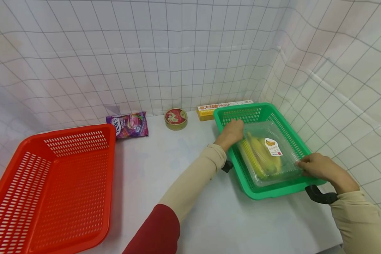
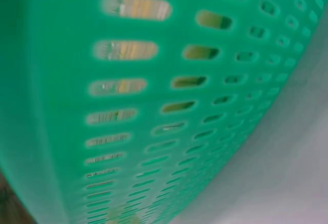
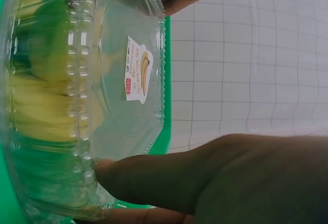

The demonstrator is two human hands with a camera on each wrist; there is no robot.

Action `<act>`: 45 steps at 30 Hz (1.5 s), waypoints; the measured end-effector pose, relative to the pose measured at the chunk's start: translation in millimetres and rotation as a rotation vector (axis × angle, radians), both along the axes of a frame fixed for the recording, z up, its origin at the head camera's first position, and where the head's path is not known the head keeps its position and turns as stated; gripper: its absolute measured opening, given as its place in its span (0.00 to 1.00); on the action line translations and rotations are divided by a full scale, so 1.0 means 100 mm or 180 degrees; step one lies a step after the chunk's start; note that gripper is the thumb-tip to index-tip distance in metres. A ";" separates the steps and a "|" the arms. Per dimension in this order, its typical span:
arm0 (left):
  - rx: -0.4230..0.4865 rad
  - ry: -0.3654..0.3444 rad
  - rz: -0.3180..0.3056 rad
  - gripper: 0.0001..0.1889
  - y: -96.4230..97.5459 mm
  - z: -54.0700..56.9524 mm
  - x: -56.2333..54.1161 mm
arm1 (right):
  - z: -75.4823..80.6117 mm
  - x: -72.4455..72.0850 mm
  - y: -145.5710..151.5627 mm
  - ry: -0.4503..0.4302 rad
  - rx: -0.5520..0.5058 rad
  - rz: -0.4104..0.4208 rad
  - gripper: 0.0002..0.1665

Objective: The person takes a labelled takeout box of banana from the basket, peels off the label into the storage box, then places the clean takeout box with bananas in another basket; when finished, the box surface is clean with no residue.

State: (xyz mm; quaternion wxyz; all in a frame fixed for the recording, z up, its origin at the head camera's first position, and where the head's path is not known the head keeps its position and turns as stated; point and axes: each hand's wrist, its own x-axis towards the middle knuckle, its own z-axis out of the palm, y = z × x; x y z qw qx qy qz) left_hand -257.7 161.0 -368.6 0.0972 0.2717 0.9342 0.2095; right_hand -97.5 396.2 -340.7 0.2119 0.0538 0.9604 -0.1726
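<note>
Closest, at lower left on a white table (image 1: 216, 218): a deep red plastic basket with slotted walls (image 1: 71, 190). To the right, a green slotted plastic basket (image 1: 282, 192). Just inside its near right corner, the right hand (image 1: 324, 171), pinching the near right corner of a clear, shallow plastic box with a lid (image 1: 274, 160), with thumb at the seam and fingers lower down. Box inside the green basket; impossible to tell whether touching its floor. Under the lid, yellow bananas with green tips (image 1: 262, 155); on top, a white label with a banana picture (image 1: 273, 146). At the far left corner of the box, the left hand (image 1: 232, 133), with fingers curled on the edge.

Probably fairly light, with thin walls likely to flex, smooth and slightly slippery; fruit easily bruised and perhaps apt to slide. Best held from opposite sides, under the base rather than by the lid.

Farther back, left to right: a shiny purple snack bag (image 1: 130, 126), a round gold tin with a red top (image 1: 176, 119), a long orange-and-white PASTA carton (image 1: 216, 108). Farthest: a white hanging sheet with dark grid lines (image 1: 184, 53).
</note>
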 end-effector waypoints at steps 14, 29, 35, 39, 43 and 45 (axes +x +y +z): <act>0.0275 -0.0123 -0.0049 0.13 -0.07 0.05 0.00 | -0.04 -0.01 0.01 -0.0186 -0.0647 -0.0285 0.33; 0.0385 0.0039 -0.0036 0.08 -0.15 0.29 0.01 | 0.21 0.07 0.05 0.0245 -0.0407 -0.0446 0.43; 0.0357 0.0022 0.0047 0.08 -0.25 0.45 -0.01 | 0.30 0.07 -0.01 0.0458 -0.0435 -0.0544 0.47; 0.0321 -0.0024 0.0067 0.12 -0.34 0.53 -0.03 | 0.35 0.07 -0.07 0.0579 -0.0449 -0.0550 0.48; 0.0384 0.0026 0.0095 0.12 -0.44 0.62 -0.03 | 0.39 0.06 -0.13 0.0682 -0.0480 -0.0536 0.48; 0.0458 0.0036 0.0085 0.13 -0.48 0.67 -0.02 | 0.41 0.07 -0.16 0.0755 -0.0499 -0.0548 0.47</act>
